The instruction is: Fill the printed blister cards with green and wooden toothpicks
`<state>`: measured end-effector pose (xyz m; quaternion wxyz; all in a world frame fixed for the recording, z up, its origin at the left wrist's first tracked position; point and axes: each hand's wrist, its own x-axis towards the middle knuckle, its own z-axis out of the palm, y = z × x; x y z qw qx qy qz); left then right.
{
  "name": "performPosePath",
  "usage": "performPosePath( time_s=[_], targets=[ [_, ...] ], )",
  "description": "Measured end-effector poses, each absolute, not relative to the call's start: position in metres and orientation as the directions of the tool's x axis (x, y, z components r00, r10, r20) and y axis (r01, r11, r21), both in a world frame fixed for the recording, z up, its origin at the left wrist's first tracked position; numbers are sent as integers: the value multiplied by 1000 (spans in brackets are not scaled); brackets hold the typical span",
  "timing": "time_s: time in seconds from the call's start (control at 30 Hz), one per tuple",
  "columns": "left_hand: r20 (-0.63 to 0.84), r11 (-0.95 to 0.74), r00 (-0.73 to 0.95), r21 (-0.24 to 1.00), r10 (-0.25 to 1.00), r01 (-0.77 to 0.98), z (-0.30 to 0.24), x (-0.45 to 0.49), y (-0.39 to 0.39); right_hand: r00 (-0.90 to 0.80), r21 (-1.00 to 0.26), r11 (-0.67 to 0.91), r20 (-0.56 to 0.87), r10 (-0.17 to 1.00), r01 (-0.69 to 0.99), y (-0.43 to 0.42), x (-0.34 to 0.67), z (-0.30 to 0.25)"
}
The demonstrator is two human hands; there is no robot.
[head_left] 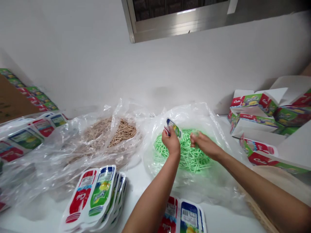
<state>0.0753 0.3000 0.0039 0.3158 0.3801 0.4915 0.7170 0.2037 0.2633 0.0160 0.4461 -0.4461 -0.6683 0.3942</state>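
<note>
White wall point(85, 61) behind, left fingers point(165, 135) hold a packet point(176, 129) (blue, green, white-edged).

A pale wall point(97, 64) (greyish in this light) rises behind a white table point(136, 183), a framed window point(184, 22) above.

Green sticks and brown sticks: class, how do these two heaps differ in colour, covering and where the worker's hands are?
The green sticks are bright green; the brown sticks are tan-brown. The green sticks show largely uncovered, while clear plastic veils much of the brown sticks. The left hand and right hand are at the green sticks; neither is at the brown sticks. Both are loose heaps of thin sticks.
</note>
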Motion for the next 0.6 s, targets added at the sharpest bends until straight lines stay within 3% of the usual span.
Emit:
performPosePath(
  time_s=[0.1, 0.17, 0.23, 0.4, 0.5, 0.6],
  targets=[
    [87, -262, -558, 934, 825, -242, 0, 88, 295, 32, -957, 242, 240, 970, -157, 260, 185, 19],
    [-3, -222, -552, 914, 834, -339, 0, 99, 290, 122, -873, 182, 142, 982, -453, 253, 169, 20],
    [-72, -190, -535, 888, 842, -419, 2, 107, 284, 124, -800, 109, 44, 991, -590, 240, 153, 19],
    [-145, -168, -495, 829, 857, -533, 15, 105, 274, 66, -853, -1, -42, 997, -523, 216, 136, 16],
    [-150, -167, -470, 807, 870, -567, 24, 96, 268, -4, -921, 71, 78, 997, -384, 216, 143, 18],
    [-101, -162, -401, 805, 911, -571, 29, 79, 258, -178, -978, 158, 181, 967, -134, 214, 158, 27]
  ],
)
